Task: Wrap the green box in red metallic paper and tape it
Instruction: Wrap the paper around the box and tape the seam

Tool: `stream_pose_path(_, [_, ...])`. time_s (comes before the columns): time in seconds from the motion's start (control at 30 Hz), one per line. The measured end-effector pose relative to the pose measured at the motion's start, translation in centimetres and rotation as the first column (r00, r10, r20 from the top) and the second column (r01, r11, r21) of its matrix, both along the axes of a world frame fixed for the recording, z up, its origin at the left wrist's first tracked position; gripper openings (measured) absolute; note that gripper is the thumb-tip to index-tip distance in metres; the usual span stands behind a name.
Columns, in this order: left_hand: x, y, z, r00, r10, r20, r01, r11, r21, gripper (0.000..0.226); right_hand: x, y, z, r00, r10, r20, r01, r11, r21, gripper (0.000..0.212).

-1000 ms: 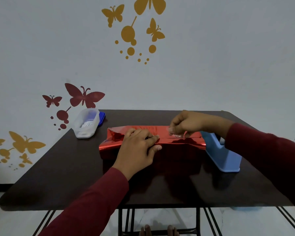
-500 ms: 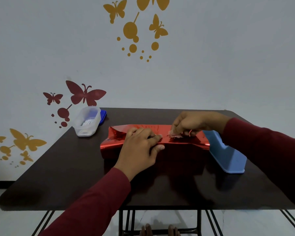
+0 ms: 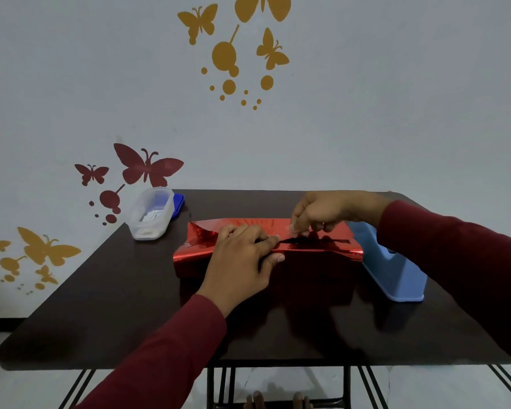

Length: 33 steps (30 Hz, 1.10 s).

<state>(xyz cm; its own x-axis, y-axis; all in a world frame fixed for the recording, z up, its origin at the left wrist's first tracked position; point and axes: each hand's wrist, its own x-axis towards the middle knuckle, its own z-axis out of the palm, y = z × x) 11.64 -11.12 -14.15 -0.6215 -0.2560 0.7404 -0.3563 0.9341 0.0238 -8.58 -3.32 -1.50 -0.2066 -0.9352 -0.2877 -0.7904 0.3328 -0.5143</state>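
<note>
The red metallic paper (image 3: 194, 255) is folded over a long box in the middle of the dark table (image 3: 124, 308); the green box itself is hidden under it. My left hand (image 3: 242, 261) presses down on the paper's top seam, fingers laid across it and thumb on the near side. To the right of those fingers the seam gapes open as a dark slit (image 3: 310, 240). Just above that gap, my right hand (image 3: 322, 211) pinches what looks like a small pale strip of clear tape (image 3: 292, 228) at its fingertips.
A blue tape dispenser (image 3: 396, 276) stands right of the parcel, under my right forearm. A clear plastic container (image 3: 151, 214) with a blue lid (image 3: 178, 203) behind it sits at the back left corner. A wall with butterfly stickers is behind the table.
My right hand has lifted slightly off the seam with the strip, and the paper edges under it have parted. My left hand has stayed pressed on the paper.
</note>
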Motion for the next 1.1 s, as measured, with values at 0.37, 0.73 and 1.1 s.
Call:
stream_pose_path(0.37, [-0.1,0.1,0.2,0.999,0.03,0.041,-0.029,0.999,-0.021,0.043,-1.8,2.6,-1.2,1.0,0.017,0.005,-0.015,0.966,-0.258,0.018])
stream_pose_path(0.73, [0.1,0.5,0.3,0.997,0.048,0.065,-0.049,0.999,0.008,0.042,-1.1,2.5,-1.1,0.995,0.057,-0.086,-0.075,0.97,-0.23,0.009])
stream_pose_path(1.1, [0.1,0.4,0.2,0.998,0.038,0.041,-0.038,0.999,0.009,0.041,-0.1,1.0,0.8,0.998,0.056,-0.021,-0.059,0.978,-0.202,0.032])
